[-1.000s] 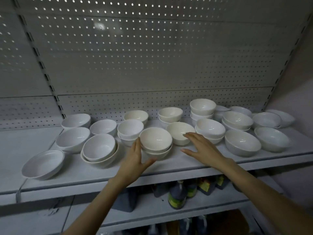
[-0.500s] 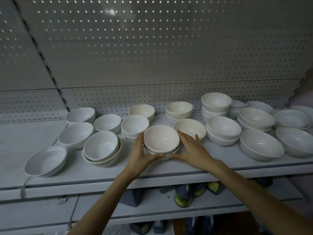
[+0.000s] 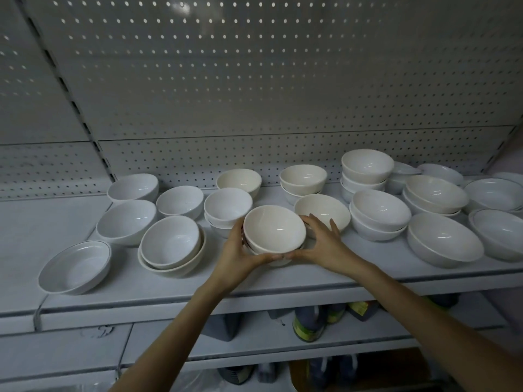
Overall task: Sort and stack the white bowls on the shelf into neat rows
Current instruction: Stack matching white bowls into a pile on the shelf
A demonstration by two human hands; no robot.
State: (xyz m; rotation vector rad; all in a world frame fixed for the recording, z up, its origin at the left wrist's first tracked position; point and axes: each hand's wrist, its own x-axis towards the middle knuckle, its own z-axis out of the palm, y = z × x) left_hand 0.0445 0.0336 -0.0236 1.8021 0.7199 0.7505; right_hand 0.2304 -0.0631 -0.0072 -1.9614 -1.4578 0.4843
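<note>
Where your forearms rise past the shelf [image 3: 283,290] edge, your left hand [image 3: 236,257] and right hand [image 3: 325,246] clasp the cream bowl stack [image 3: 273,230] at front centre, fingers curled round its sides. The step appears to be relocating this stack; next, keep it level and set it with the single cream bowl [image 3: 325,207] just behind, toward the back row.

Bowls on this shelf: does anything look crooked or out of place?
Yes. Front left, a white bowl sits off-centre inside a wider cream bowl, a mismatched pair. Nothing looks broken or spilled. The left hand and right hand grip the middle stack.
</note>
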